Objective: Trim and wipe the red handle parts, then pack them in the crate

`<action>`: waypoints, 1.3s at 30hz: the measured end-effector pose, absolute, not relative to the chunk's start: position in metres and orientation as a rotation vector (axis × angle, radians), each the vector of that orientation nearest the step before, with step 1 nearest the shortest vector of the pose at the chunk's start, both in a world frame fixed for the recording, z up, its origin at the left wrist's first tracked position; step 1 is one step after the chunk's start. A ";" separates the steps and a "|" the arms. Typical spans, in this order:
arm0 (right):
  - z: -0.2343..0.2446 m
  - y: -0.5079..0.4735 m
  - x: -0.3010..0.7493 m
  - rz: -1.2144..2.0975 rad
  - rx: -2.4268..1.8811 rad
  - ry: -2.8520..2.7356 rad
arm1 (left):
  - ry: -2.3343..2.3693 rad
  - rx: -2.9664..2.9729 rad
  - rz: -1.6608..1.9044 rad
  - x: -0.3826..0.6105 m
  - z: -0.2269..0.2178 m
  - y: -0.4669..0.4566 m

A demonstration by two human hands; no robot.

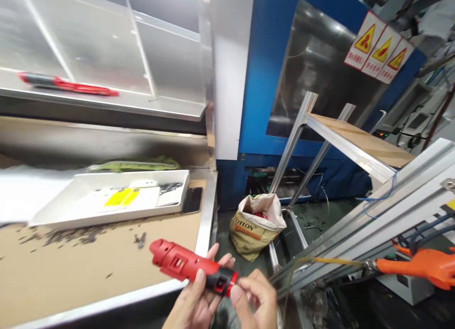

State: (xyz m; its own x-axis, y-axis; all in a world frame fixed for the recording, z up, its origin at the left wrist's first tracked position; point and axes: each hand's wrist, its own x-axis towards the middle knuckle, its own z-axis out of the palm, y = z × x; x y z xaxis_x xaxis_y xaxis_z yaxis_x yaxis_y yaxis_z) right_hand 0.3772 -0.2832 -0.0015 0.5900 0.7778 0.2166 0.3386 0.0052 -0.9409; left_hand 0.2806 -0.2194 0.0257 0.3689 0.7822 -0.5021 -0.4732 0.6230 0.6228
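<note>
A red plastic tool housing (185, 265) with a black end section is held at the bottom centre, over the metal edge of the workbench (204, 224). My left hand (199, 300) wraps round it from below, thumb on the black part. My right hand (254, 298) pinches the black end of the same housing. Both hands are closed on it.
A white tray (106, 198) with papers, a yellow tag and small dark screws lies on the cardboard-covered bench, a phone (192, 200) beside it. Loose screws are scattered on the cardboard. A sack (256, 224) stands on the floor. An orange air gun (423, 265) hangs at right by aluminium rails. A red tool (67, 85) lies on the shelf.
</note>
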 end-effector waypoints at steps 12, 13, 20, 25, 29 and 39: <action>0.001 -0.255 0.297 0.802 -1.473 -0.937 | 0.914 0.303 0.971 0.194 0.010 -0.221; 0.001 -0.249 0.289 0.822 -1.475 -0.936 | 0.913 0.303 0.975 0.186 0.008 -0.217; -0.005 -0.198 0.226 0.868 -1.486 -0.915 | 0.949 0.281 1.042 0.125 0.001 -0.174; -0.005 -0.150 0.180 1.015 -1.434 -0.929 | 0.909 0.249 1.043 0.076 -0.008 -0.129; -0.007 -0.111 0.144 1.035 -1.389 -0.971 | 0.936 0.265 1.067 0.035 -0.009 -0.093; -0.008 -0.045 0.080 1.023 -1.388 -0.957 | 1.069 0.980 1.243 -0.032 -0.018 -0.037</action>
State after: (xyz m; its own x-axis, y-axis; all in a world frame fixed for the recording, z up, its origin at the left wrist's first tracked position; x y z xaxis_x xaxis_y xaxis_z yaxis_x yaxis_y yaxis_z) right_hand 0.0801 -0.0451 -0.0078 0.2981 0.9526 -0.0611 -0.0029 -0.0631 -0.9980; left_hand -0.0320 -0.0371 -0.0179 0.0181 0.9964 -0.0827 -0.2308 0.0847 0.9693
